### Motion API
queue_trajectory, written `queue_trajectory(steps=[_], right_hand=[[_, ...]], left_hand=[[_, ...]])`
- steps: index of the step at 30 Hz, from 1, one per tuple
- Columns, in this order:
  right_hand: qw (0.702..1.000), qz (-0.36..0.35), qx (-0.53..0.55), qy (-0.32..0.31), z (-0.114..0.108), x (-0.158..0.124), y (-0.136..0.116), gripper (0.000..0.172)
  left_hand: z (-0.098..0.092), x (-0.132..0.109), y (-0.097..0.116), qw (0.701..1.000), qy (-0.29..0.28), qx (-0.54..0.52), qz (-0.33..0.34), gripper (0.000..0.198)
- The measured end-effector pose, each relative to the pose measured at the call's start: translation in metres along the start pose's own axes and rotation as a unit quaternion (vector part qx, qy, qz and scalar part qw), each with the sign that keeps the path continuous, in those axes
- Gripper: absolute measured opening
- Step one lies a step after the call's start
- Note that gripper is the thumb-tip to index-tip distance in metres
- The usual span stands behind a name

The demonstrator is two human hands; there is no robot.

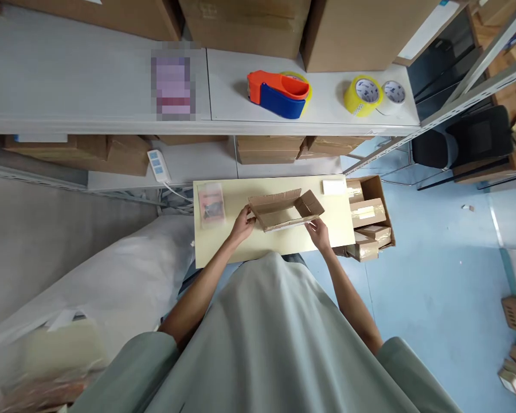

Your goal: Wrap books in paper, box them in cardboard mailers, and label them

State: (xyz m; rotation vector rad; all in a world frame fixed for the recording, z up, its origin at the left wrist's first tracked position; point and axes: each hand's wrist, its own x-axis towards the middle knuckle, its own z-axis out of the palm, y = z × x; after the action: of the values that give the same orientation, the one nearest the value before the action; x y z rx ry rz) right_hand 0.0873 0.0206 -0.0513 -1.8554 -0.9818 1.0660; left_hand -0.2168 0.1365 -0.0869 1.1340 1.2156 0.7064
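Note:
An open, flat cardboard box (284, 210) with its flaps up lies on a small pale yellow table (241, 246). My left hand (242, 225) grips the box's left end, fingers closed on the edge. My right hand (318, 232) holds the box's near right corner, fingers curled on the flap. A clear plastic bag (210, 205) with something pinkish inside lies on the table left of the box. A small white item (334, 187) rests at the table's far right corner.
A larger carton (370, 221) full of small taped boxes stands right of the table. The shelf above holds an orange-blue tape dispenser (277, 93), a yellow tape roll (362, 95) and a white roll (394, 92). A power strip (158, 165) and a white plastic-covered bundle (112, 275) lie to the left.

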Motion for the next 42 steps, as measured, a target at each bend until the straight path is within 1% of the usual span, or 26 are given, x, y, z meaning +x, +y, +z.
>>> queue_trajectory(steps=[3, 5, 7, 9, 12, 14, 16, 19, 21, 23, 25, 27, 29, 32, 37, 40, 42], right_hand=[[0.999, 0.022, -0.020, -0.023, -0.002, 0.011, 0.010, 0.051], [0.998, 0.031, -0.041, -0.045, -0.010, 0.018, 0.016, 0.048], [0.995, 0.033, -0.061, -0.071, -0.021, 0.027, 0.020, 0.049], [0.993, 0.026, -0.064, -0.100, -0.034, 0.036, 0.021, 0.056], [0.990, 0.018, -0.009, -0.140, -0.047, 0.049, 0.018, 0.070], [0.984, 0.034, 0.044, -0.169, -0.048, 0.056, 0.015, 0.078], [0.975, 0.059, 0.072, -0.201, -0.045, 0.059, 0.015, 0.082], [0.968, 0.079, 0.069, -0.230, -0.039, 0.060, 0.022, 0.083], [0.969, 0.098, 0.051, -0.221, -0.039, 0.058, 0.029, 0.079], [0.968, 0.128, 0.038, -0.213, -0.043, 0.055, 0.037, 0.070], [0.958, 0.157, 0.051, -0.234, -0.047, 0.051, 0.041, 0.063], [0.947, 0.163, 0.086, -0.264, -0.050, 0.046, 0.042, 0.062], [0.943, 0.153, 0.115, -0.273, -0.049, 0.042, 0.038, 0.063], [0.947, 0.140, 0.140, -0.253, -0.043, 0.038, 0.026, 0.065], [0.949, 0.125, 0.181, -0.227, -0.035, 0.038, 0.001, 0.071], [0.955, 0.106, 0.168, -0.218, -0.030, 0.043, -0.008, 0.074], [0.966, 0.085, 0.127, -0.210, -0.023, 0.048, -0.010, 0.076]], left_hand=[[0.011, 0.004, 0.000, 1.000, 0.013, -0.015, -0.015, 0.054], [0.017, 0.002, 0.004, 0.999, 0.012, -0.035, -0.017, 0.056], [0.023, -0.002, 0.008, 0.999, 0.022, -0.047, -0.011, 0.057], [0.028, -0.009, 0.011, 0.997, 0.053, -0.048, -0.015, 0.055], [0.033, -0.018, 0.011, 0.990, 0.120, -0.055, -0.055, 0.053], [0.036, -0.024, 0.009, 0.981, 0.159, -0.062, -0.090, 0.054], [0.039, -0.027, 0.006, 0.975, 0.174, -0.075, -0.120, 0.055], [0.047, -0.029, 0.003, 0.969, 0.169, -0.105, -0.146, 0.055], [0.052, -0.029, 0.002, 0.968, 0.167, -0.120, -0.145, 0.053], [0.055, -0.029, 0.001, 0.969, 0.163, -0.122, -0.142, 0.052], [0.056, -0.028, 0.000, 0.971, 0.146, -0.111, -0.151, 0.054], [0.055, -0.028, 0.001, 0.974, 0.122, -0.095, -0.166, 0.059], [0.054, -0.026, 0.004, 0.977, 0.105, -0.083, -0.166, 0.064], [0.049, -0.024, 0.012, 0.984, 0.087, -0.064, -0.145, 0.069], [0.030, -0.022, 0.025, 0.994, 0.056, -0.011, -0.097, 0.068], [0.019, -0.024, 0.024, 0.996, 0.033, 0.018, -0.083, 0.065], [0.017, -0.024, 0.018, 0.996, 0.018, 0.038, -0.074, 0.061]])
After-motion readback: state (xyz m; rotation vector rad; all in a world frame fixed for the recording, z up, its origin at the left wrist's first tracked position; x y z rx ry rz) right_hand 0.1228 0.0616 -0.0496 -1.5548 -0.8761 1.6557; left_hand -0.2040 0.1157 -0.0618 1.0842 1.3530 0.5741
